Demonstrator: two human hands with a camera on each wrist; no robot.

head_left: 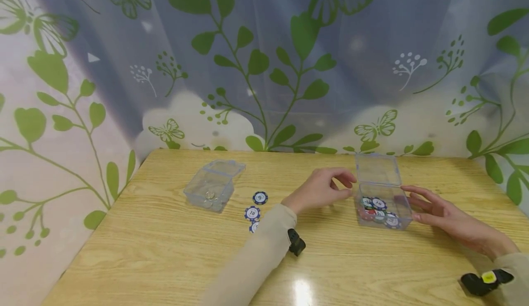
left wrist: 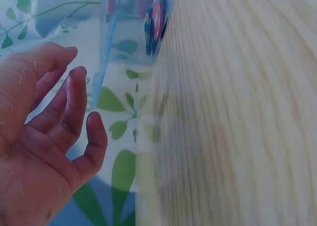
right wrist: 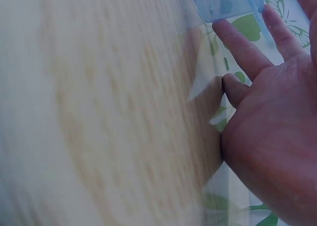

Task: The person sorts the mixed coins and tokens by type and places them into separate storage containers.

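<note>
A clear plastic box (head_left: 382,214) with its lid (head_left: 378,169) raised stands on the right half of the table. Inside it lie several poker chips (head_left: 378,203) in blue, red and green. My right hand (head_left: 444,216) is at the box's right side, its fingers mostly extended and fingertips right at the wall, as the right wrist view also shows. To the left of the box is my left hand (head_left: 322,189), its fingers loosely bent with nothing between them. In the left wrist view that hand (left wrist: 54,117) is beside the box wall.
A second clear box (head_left: 206,186) with its lid up stands at the left, gold and silver coins (head_left: 210,196) inside. Between it and my left forearm lie blue-and-white poker chips (head_left: 260,198). A patterned curtain (head_left: 264,67) hangs behind the wooden table (head_left: 165,260).
</note>
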